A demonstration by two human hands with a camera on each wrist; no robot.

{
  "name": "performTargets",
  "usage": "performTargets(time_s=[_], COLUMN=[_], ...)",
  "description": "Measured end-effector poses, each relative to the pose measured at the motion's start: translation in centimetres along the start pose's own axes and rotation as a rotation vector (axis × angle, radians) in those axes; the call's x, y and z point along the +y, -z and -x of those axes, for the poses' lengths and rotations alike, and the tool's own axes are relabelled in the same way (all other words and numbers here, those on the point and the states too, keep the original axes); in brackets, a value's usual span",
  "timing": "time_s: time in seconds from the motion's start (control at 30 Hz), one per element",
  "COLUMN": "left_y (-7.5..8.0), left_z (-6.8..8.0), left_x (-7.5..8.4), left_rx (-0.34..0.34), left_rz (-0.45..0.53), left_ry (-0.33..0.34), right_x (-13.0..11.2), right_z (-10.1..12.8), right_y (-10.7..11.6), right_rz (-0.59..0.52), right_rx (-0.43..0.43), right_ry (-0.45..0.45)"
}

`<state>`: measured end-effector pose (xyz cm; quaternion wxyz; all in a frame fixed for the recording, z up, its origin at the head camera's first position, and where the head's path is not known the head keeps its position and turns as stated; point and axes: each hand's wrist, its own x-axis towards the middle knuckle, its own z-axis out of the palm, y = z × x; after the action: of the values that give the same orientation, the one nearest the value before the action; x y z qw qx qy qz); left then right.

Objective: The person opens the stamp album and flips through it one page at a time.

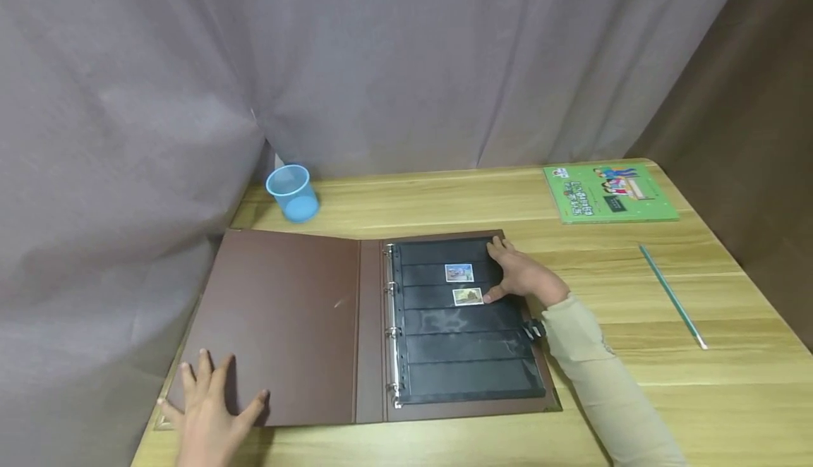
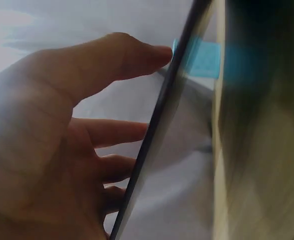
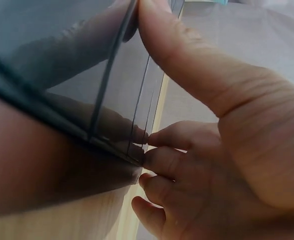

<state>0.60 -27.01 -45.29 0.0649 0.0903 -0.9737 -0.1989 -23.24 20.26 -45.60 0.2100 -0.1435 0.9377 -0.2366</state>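
A brown stamp album (image 1: 288, 326) lies opened out on the table, its ring spine (image 1: 393, 326) between the bare left cover and a black stock page (image 1: 470, 348). Clear strips on that page hold two stamps, a bluish one (image 1: 459, 273) above a yellowish one (image 1: 468, 297). With fingers spread, my left hand (image 1: 209, 410) rests on the lower left of the cover. My right hand (image 1: 522, 274) lies over the page's upper right edge. Its thumb (image 3: 187, 55) touches the page beside the lower stamp, and the other fingers (image 3: 172, 162) are at the page's edge.
Behind the album's left cover stands a blue mesh cup (image 1: 295, 195). A green book (image 1: 610, 195) lies at the back right, with a teal pencil (image 1: 672, 294) in front of it. Grey curtains (image 1: 406, 65) hang along the table's back and left side.
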Motion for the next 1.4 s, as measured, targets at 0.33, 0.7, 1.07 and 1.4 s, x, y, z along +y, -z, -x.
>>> performTargets(time_s=[0.33,0.7,1.07,1.4], left_y=[-2.1,-3.8,-5.4,-6.9], left_z=[0.1,0.1,0.4,0.6], left_x=[2.5,5.7,8.4,8.7], left_rx=[-0.162,-0.273,-0.24,-0.186], left_rz=[0.142,0.199,0.161,0.086], left_ry=[-0.013,-0.036,-0.117,-0.146], right_x=[0.0,-0.3,-1.0,-0.6], right_z=[1.0,1.2,1.9,1.9], right_y=[-0.3,-0.9,-1.6,-1.5], right_rz=[0.002,-0.005,0.004,-0.006], right_rx=[0.014,0.098,0.246,0.261], right_ry=[0.063,0.048,0.087,0.137])
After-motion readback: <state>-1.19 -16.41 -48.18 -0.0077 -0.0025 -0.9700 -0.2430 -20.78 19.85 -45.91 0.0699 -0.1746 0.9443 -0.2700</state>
